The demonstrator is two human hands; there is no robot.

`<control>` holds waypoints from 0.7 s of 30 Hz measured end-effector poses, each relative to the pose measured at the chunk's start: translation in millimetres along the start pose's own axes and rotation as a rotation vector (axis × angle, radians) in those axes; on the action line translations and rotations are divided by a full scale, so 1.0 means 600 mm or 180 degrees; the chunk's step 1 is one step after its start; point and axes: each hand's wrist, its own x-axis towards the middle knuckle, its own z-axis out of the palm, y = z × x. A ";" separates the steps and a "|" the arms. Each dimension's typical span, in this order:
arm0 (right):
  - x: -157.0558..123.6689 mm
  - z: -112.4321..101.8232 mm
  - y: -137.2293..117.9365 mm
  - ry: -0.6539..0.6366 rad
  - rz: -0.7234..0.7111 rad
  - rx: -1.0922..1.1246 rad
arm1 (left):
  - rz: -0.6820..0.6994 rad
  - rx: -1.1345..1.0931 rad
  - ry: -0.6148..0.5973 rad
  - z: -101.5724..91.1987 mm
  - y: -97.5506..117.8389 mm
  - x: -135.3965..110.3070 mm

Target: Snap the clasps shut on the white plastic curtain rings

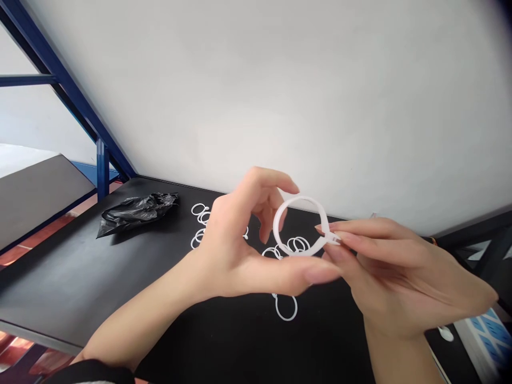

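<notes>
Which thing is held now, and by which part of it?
A white ring, held by the right hand at its small tabs. The left hand curves around the ring's other side; whether it touches cannot be told.

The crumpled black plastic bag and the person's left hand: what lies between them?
Thin white rings lie between bag and left hand on the black tabletop, in the head view.
</notes>
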 end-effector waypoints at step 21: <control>0.021 -0.051 0.005 -0.1234 -0.0550 -0.0135 | 0.0743 0.0795 -0.0539 -0.002 0.009 0.012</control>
